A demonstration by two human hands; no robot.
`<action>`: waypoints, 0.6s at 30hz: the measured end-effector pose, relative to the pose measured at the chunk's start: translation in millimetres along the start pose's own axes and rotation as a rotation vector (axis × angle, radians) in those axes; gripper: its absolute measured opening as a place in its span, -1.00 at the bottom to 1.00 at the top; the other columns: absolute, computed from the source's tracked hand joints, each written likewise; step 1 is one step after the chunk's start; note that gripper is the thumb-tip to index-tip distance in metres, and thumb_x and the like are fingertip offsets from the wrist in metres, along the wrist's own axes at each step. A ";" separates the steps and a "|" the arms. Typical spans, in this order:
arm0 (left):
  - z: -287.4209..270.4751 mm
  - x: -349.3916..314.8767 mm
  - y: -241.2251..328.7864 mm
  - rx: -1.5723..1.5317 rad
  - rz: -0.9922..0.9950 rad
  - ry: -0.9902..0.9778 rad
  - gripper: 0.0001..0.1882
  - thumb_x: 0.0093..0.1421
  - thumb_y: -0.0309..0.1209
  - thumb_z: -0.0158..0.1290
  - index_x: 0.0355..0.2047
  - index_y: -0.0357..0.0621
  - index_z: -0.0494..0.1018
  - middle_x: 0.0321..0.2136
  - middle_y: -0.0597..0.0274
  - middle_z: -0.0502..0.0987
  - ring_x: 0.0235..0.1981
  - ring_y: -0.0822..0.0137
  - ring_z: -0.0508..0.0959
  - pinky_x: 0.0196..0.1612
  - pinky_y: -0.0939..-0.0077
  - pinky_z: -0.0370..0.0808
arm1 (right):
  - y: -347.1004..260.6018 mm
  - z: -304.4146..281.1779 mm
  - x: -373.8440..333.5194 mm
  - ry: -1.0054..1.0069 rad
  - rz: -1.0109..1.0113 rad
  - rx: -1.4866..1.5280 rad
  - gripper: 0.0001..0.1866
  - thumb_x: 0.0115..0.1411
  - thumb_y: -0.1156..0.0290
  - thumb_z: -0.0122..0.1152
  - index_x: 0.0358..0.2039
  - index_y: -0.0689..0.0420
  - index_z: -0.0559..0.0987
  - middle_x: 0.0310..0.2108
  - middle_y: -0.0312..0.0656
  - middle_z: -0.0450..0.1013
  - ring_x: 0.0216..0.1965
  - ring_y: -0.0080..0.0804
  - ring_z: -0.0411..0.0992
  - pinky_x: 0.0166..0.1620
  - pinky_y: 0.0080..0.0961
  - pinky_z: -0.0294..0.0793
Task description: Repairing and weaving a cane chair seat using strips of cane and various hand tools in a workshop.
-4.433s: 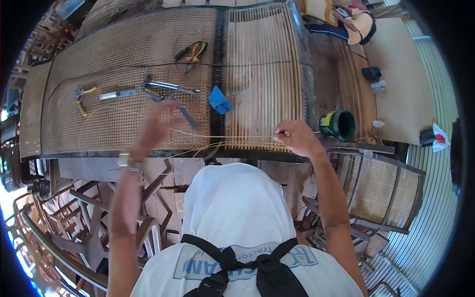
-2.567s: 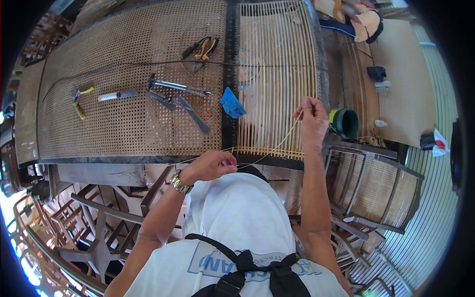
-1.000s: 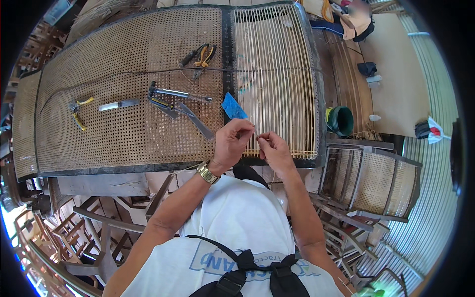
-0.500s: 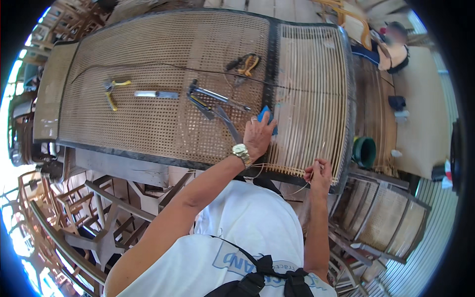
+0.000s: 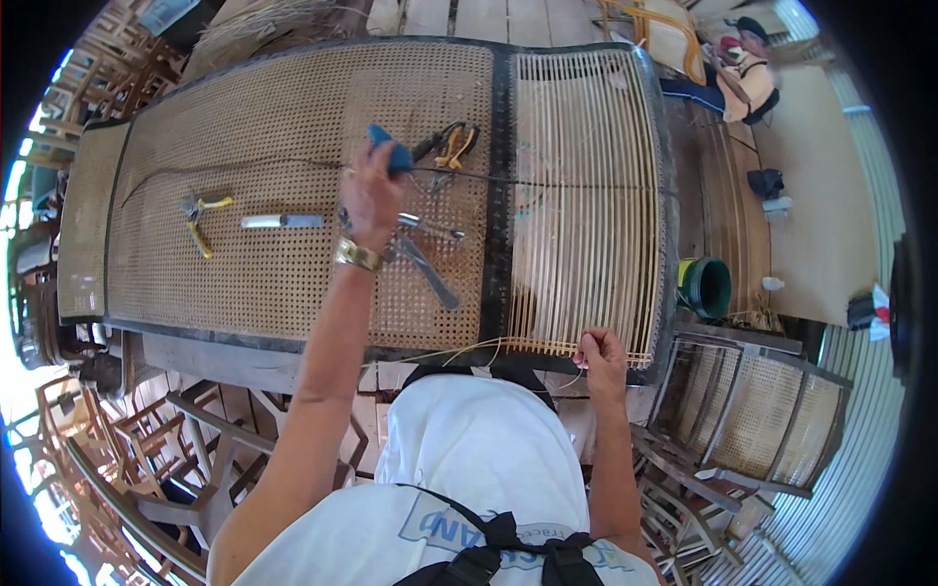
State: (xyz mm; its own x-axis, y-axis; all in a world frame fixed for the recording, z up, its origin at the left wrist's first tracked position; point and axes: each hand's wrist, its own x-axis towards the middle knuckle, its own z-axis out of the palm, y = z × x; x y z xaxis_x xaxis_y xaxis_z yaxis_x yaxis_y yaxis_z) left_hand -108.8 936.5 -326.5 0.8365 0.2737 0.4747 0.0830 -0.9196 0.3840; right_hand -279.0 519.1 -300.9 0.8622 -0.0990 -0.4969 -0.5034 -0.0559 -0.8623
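Note:
My left hand (image 5: 373,200) is closed around a small blue piece (image 5: 399,156), perhaps sponge or cloth, above the woven cane panel (image 5: 283,283). Under and beside that hand lie a long metal blade-like tool (image 5: 430,275) and a silvery rod-shaped tool (image 5: 430,229), partly covered. Just right of the blue piece are yellow-and-black pliers (image 5: 455,146). At the near edge of the frame, my right hand (image 5: 603,359) pinches the thin cane strands (image 5: 537,345) that cross the long parallel strands (image 5: 576,234). Their loose ends trail left along the edge.
A white-handled knife (image 5: 283,222) and yellow-handled pliers (image 5: 207,220) lie on the panel's left part. A dark thin rod (image 5: 254,164) spans the work. Right of it stands a green bucket (image 5: 705,288). Another person (image 5: 743,83) sits at the far right. Wooden chair frames (image 5: 195,444) crowd the near left.
My left hand has carried the blue piece up and left, from beside the dark crossbar to over the tools. My right hand stays at the near edge strands. The view has shifted slightly.

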 end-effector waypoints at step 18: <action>87.3 29.6 39.7 -0.065 0.409 -0.495 -0.66 0.21 -0.39 0.08 0.01 -0.10 0.48 0.08 0.08 0.45 0.16 0.05 0.41 0.20 -0.02 0.33 | 1.9 -5.0 -9.8 0.136 0.095 0.065 -0.89 0.35 0.48 0.17 -0.14 0.17 0.55 -0.46 -0.34 0.46 -0.51 -0.64 0.39 -0.42 -0.66 0.41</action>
State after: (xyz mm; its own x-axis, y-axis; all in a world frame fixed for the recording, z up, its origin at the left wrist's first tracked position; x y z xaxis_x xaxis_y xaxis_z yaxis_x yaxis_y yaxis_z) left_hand -33.5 883.5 -366.3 0.9457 -0.2724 0.1774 -0.3159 -0.8988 0.3039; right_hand -288.7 515.0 -297.2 0.7930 -0.2350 -0.5621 -0.5734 0.0238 -0.8189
